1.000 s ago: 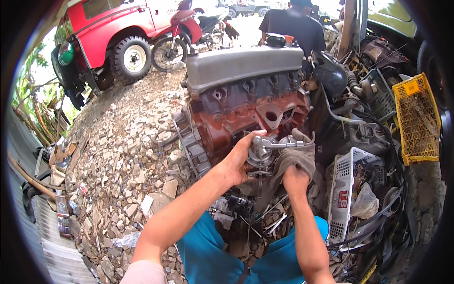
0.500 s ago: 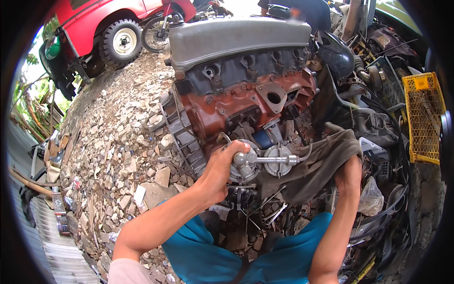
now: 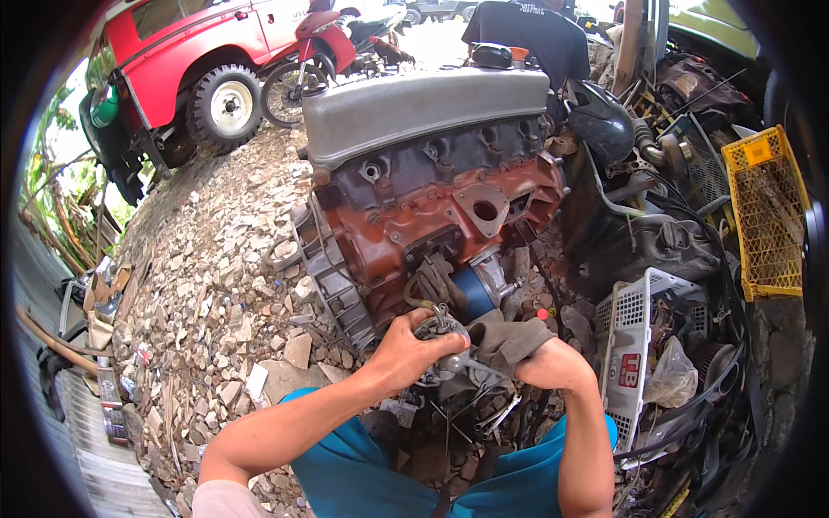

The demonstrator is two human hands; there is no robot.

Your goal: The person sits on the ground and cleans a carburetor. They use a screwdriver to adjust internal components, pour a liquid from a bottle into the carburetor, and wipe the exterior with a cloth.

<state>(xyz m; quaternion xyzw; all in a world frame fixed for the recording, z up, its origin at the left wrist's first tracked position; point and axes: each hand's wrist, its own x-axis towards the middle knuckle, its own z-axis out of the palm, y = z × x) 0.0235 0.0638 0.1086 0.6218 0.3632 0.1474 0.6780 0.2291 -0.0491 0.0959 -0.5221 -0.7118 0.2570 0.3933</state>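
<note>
My left hand (image 3: 404,356) is closed around a silver metal engine part (image 3: 452,364) with a round body and a pipe stub. A dark grey cloth rag (image 3: 511,340) is bunched in my right hand (image 3: 557,364), which presses it against the part's right side. Rag and fingers hide much of the part. Just beyond my hands stands an engine (image 3: 414,207) with a rusty red block and a grey top cover. A blue cylindrical filter (image 3: 473,292) hangs low on its near side. Several spanners (image 3: 499,416) lie below my hands, between my knees.
On the right stand a white plastic crate (image 3: 629,345) and a yellow crate (image 3: 764,216), among hoses and metal parts. Broken stones (image 3: 207,276) cover the ground at left. Beyond the engine are a red vehicle (image 3: 177,52), a motorcycle (image 3: 298,73) and a person in a dark shirt (image 3: 527,39).
My right hand has moved left with the rag, which is now bunched against the metal part instead of spread out to the right. The part has turned and sits lower, uncovering the blue filter.
</note>
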